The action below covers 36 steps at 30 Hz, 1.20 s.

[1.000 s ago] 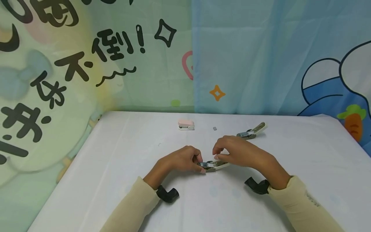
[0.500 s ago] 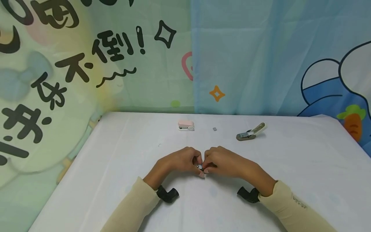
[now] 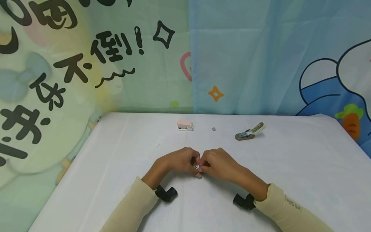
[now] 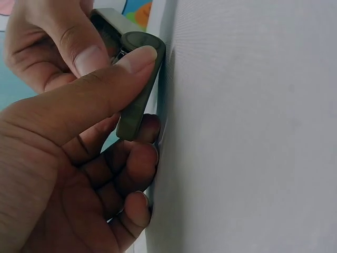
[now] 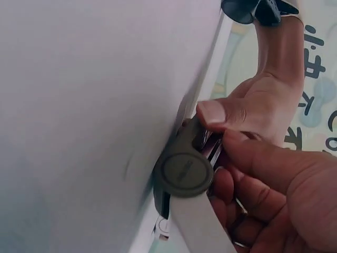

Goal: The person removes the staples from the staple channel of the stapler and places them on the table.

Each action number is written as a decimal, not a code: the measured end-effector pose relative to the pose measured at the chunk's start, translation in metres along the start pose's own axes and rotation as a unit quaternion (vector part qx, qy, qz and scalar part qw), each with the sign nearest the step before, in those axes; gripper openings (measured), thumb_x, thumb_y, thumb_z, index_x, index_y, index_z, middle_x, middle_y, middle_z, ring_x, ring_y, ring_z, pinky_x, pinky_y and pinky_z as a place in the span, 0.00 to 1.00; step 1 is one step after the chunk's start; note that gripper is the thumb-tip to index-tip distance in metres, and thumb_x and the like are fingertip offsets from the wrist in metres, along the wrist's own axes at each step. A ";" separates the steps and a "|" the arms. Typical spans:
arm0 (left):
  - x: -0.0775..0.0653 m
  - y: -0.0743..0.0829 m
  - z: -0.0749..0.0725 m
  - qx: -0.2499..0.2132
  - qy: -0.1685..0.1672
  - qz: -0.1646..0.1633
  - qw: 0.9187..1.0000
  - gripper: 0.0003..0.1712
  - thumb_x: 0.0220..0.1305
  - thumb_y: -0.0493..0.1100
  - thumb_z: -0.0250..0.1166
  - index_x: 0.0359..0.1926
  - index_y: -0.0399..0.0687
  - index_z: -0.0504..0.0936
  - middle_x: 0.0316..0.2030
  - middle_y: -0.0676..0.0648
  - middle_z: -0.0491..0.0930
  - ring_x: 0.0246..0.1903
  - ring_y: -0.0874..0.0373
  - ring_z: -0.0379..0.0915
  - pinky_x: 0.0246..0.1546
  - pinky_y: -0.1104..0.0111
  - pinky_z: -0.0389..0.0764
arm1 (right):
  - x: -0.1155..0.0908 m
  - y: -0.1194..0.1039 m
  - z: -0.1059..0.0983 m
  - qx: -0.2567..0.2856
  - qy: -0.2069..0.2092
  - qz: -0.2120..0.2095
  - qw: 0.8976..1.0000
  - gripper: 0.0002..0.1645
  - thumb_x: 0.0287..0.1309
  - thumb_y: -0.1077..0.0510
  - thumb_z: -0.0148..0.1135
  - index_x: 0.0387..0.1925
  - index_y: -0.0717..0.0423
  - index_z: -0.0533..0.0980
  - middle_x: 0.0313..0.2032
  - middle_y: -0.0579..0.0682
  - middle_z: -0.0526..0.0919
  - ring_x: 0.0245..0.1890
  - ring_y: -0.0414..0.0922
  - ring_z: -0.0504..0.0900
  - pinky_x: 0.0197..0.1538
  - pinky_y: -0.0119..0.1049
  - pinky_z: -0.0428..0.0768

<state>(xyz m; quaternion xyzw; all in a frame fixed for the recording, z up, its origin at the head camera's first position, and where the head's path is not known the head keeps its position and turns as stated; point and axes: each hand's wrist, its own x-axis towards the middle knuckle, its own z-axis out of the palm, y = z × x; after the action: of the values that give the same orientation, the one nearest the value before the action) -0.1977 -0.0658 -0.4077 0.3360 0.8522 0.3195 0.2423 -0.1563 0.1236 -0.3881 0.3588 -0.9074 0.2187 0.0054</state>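
A small stapler (image 5: 185,174), dark green with a pale top arm, is folded open between my hands. My left hand (image 3: 181,159) grips its green base, thumb along one side and fingers beneath, as the left wrist view shows. The thumb and fingers of my right hand (image 3: 218,162) pinch at the metal staple channel, close to my left thumb. Whether a small piece is between the right fingertips I cannot tell. In the head view the hands hide nearly all of the stapler; only a bit of shiny metal shows.
A pink and white stapler (image 3: 185,125) stands at the back of the white table (image 3: 130,135). Right of it lies a small grey piece (image 3: 214,129). Another opened stapler (image 3: 250,131), green and pale, lies farther right. A printed curtain (image 3: 246,58) hangs behind.
My right hand has come left and down from above the stapler's pale arm to its metal channel, fingers closing there. My left hand has kept its grip, almost still.
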 end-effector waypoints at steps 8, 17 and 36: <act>0.000 -0.002 0.000 -0.006 0.005 0.007 1.000 0.12 0.49 0.46 0.78 0.31 0.54 0.81 0.23 0.55 0.76 0.25 0.64 0.69 0.27 0.72 0.70 | 0.001 -0.010 0.000 -0.066 0.011 -0.047 0.997 0.10 0.51 0.63 0.70 0.21 0.48 0.79 0.28 0.37 0.71 0.26 0.35 0.70 0.32 0.33 0.72; 0.001 -0.003 0.001 -0.016 0.007 0.023 1.000 0.13 0.50 0.45 0.78 0.33 0.53 0.82 0.23 0.56 0.76 0.25 0.64 0.69 0.27 0.73 0.70 | 0.000 -0.010 0.003 -0.090 0.028 -0.077 0.993 0.08 0.49 0.66 0.71 0.22 0.53 0.80 0.28 0.42 0.74 0.25 0.37 0.72 0.31 0.35 0.74; 0.000 -0.004 0.001 -0.021 0.010 0.012 1.000 0.13 0.49 0.46 0.78 0.32 0.54 0.81 0.24 0.56 0.76 0.26 0.64 0.68 0.28 0.72 0.69 | 0.005 0.007 -0.011 0.016 0.004 -0.101 0.995 0.10 0.50 0.68 0.62 0.23 0.51 0.83 0.33 0.39 0.80 0.32 0.33 0.76 0.43 0.41 0.74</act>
<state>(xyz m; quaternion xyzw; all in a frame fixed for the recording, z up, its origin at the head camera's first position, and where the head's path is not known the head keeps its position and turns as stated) -0.1990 -0.0675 -0.4113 0.3378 0.8437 0.3431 0.2373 -0.1660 0.1298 -0.3799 0.4475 -0.8629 0.2334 0.0252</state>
